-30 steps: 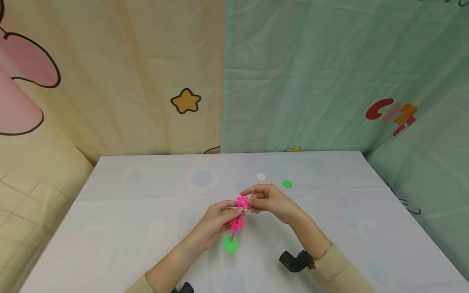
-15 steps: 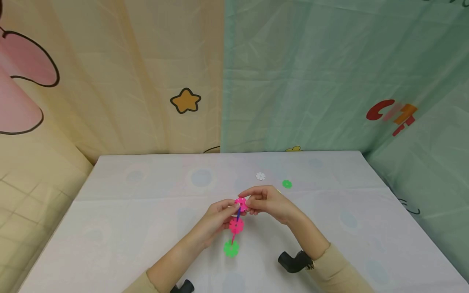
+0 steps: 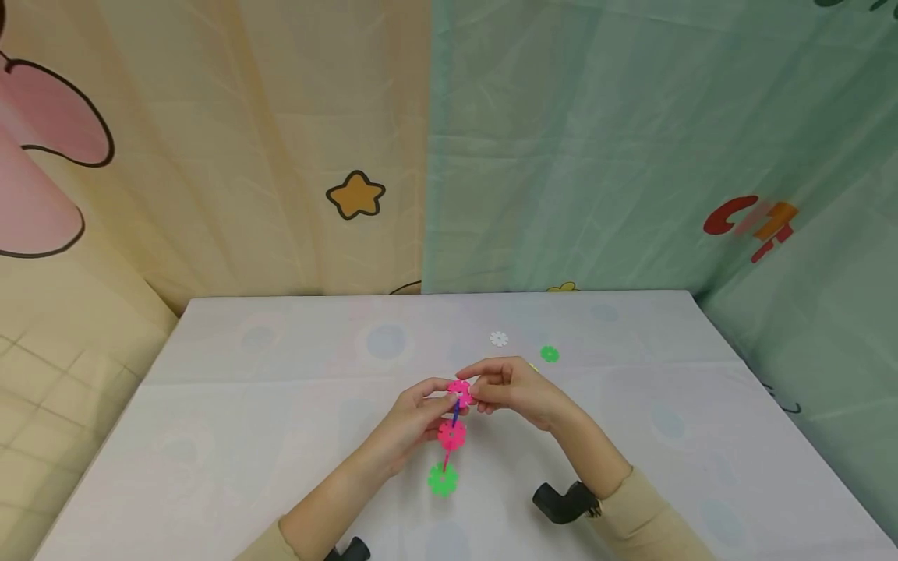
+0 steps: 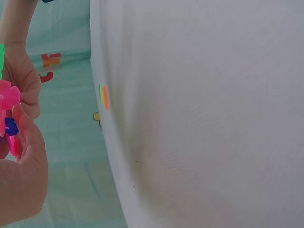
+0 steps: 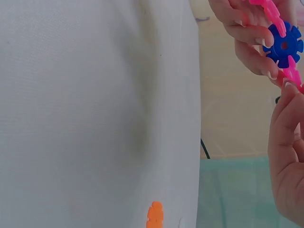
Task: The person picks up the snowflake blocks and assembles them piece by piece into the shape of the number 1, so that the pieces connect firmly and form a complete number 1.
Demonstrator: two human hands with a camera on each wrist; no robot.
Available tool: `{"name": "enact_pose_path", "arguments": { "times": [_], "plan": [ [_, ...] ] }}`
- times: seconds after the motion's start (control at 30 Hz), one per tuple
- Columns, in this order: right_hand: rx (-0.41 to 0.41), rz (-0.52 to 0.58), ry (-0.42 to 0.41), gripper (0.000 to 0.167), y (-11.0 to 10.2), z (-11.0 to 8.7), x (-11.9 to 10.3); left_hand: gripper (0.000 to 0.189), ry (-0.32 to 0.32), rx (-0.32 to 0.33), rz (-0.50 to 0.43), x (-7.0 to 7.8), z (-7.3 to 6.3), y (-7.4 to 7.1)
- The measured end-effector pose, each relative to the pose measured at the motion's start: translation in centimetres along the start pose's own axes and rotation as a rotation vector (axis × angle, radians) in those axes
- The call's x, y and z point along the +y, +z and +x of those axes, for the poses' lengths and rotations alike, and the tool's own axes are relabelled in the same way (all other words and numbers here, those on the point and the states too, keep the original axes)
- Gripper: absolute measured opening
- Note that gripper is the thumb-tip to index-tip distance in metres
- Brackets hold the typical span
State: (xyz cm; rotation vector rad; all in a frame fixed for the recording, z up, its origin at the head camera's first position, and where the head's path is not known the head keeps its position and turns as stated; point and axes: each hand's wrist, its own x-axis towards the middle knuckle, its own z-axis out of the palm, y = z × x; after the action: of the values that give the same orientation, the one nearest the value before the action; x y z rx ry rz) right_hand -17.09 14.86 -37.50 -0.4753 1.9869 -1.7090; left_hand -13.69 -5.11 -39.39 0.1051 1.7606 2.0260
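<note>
A chain of slotted plastic snowflake discs hangs between the two hands in the head view. Its top pink snowflake disc is pinched at the right edge by the right hand. The left hand grips the chain around the blue snowflake disc, which stands edge-on in the head view. Below it come another pink disc, a thin pink edge-on disc and a green disc at the lower end. In the right wrist view, pink discs sit in slots on two sides of the blue one.
Beyond the hands, a white disc and a green disc lie on the white table. A sliver of yellow shows behind the right hand. An orange disc lies on the table in the right wrist view.
The chain's lower end has dropped slightly toward the person, and the blue disc's edge has come into sight by the left thumb. The right hand has shifted a little left and down, still pinching the top pink disc.
</note>
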Motion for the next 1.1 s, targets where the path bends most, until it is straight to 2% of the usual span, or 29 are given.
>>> {"name": "enact_pose_path", "arguments": {
  "times": [0.23, 0.57, 0.97, 1.1],
  "plan": [
    [0.046, -0.060, 0.017, 0.036, -0.8, -0.3, 0.2, 0.029, 0.005, 0.005, -0.008, -0.2, -0.1, -0.2],
    [0.130, -0.059, 0.075, 0.041, -3.1, -1.1, 1.3, 0.030, 0.003, 0.023, -0.017, -0.2, -0.2, -0.4],
    [0.211, -0.091, 0.147, 0.041, -5.2, -1.3, 3.7, 0.026, 0.000, 0.024, -0.024, -0.2, -0.2, -0.6],
    [0.265, -0.118, 0.165, 0.038, -5.4, -1.0, 4.3, 0.027, 0.000, 0.029, -0.018, -0.1, -0.3, -0.6]
  ]
}}
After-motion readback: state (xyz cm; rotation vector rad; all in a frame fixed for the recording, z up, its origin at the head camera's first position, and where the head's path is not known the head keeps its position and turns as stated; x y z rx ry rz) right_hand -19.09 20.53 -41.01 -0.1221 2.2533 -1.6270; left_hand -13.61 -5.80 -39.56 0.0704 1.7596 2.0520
